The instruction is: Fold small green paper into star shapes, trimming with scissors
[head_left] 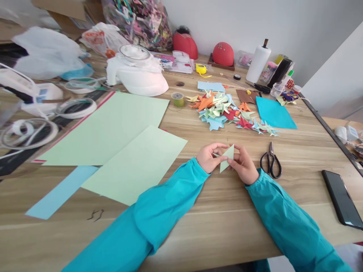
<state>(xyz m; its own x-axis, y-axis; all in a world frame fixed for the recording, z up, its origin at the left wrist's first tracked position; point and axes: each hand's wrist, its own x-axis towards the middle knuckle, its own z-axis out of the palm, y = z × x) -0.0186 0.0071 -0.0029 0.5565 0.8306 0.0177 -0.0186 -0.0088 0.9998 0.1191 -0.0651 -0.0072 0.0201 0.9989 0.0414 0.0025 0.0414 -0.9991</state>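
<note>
Between my two hands is a small piece of folded pale green paper (228,155), with pointed corners sticking up and down. My left hand (209,156) pinches its left side with thumb and fingers. From the other side, my right hand (243,163) grips it, thumb in front and fingers behind. Part of the paper is hidden by the fingers. Just right of my right hand, black-handled scissors (271,162) lie on the table with the blades pointing away. Beyond my hands is a heap of folded paper pieces (218,107) in orange, green, blue and red.
Large pale green sheets (136,166) overlap on the left, above a blue paper strip (62,192). A thread spool (178,99) stands near the heap. A turquoise square (275,112) lies behind the scissors. A phone (342,196) rests at the right; bags and cables crowd the back left.
</note>
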